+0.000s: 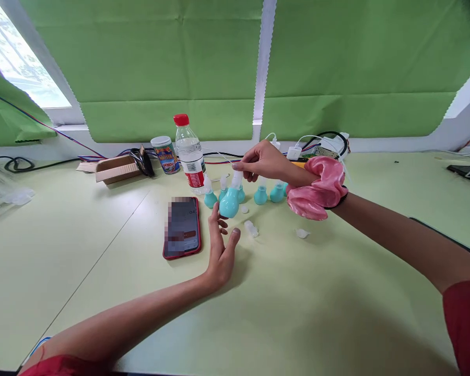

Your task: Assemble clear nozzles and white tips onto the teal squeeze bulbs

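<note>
Teal bulb (230, 202) held tilted, right of phone (183, 227); right hand (263, 161) pinching its whitish top (237, 179); left hand (221, 256) spread, just right of phone, fingers at bulb's underside, contact unclear; bottle (191, 159) behind phone; further teal bulbs (260, 196) behind and right of phone.

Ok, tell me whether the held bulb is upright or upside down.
Upright, leaning slightly: the right hand pinches the turquoise bulb at its pale top, the rounded end below.

Red sleeves (464, 321) are worn, with both forearms (387, 237) left bare. The right wrist (300, 176) is circled by a shiny, ruffled pink scrunchie (317, 189), edged by a thin black band (340, 201).
</note>
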The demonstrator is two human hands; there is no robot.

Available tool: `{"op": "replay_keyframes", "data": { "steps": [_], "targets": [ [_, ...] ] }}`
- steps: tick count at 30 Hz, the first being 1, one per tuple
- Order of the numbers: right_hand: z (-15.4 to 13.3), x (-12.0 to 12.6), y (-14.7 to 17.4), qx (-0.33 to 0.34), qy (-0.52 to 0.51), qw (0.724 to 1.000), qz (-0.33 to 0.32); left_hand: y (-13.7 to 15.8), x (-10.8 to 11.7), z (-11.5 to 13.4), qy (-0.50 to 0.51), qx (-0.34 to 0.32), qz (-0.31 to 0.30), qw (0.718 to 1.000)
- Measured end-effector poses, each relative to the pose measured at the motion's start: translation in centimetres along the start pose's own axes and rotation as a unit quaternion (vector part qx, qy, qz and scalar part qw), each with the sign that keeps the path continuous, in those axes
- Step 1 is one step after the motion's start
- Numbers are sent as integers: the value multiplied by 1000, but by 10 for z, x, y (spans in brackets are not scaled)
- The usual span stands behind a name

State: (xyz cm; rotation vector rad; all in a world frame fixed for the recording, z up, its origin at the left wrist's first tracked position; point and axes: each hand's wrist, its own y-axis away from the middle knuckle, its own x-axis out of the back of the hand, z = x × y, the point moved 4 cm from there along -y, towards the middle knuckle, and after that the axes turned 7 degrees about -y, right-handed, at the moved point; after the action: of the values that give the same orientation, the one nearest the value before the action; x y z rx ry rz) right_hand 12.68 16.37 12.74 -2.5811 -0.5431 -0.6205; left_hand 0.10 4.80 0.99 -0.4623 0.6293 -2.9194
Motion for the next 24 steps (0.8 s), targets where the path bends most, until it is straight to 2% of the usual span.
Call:
{"op": "replay_keyframes", "data": {
  "steps": [3,5,7,10,12,16,21,22,24],
  "targets": [
    [-2,5,-2,13,29,999,20,2,1,6,-29,-46,-13,998],
    [-1,3,0,16,60,998,24,4,-4,11,-77,-108,-71,989],
    [1,-5,5,21,102,995,8,7,-13,13,-158,-157,-150,963],
    [1,-23,13,72,183,980,-20,8,-25,6,-264,-162,-225,924],
    [1,-34,17,98,216,971,-26,7,-29,0,-294,-144,-243,913],
    [0,-37,20,83,245,965,-33,5,-32,-5,-311,-126,-252,908],
    [-7,-11,50,52,266,963,4,5,-28,-1,-286,-132,-241,918],
    [-4,-6,61,37,282,959,2,6,-28,0,-280,-138,-241,919],
    [11,1,84,-19,327,944,-44,6,-28,1,-275,-155,-248,916]
  ]
}}
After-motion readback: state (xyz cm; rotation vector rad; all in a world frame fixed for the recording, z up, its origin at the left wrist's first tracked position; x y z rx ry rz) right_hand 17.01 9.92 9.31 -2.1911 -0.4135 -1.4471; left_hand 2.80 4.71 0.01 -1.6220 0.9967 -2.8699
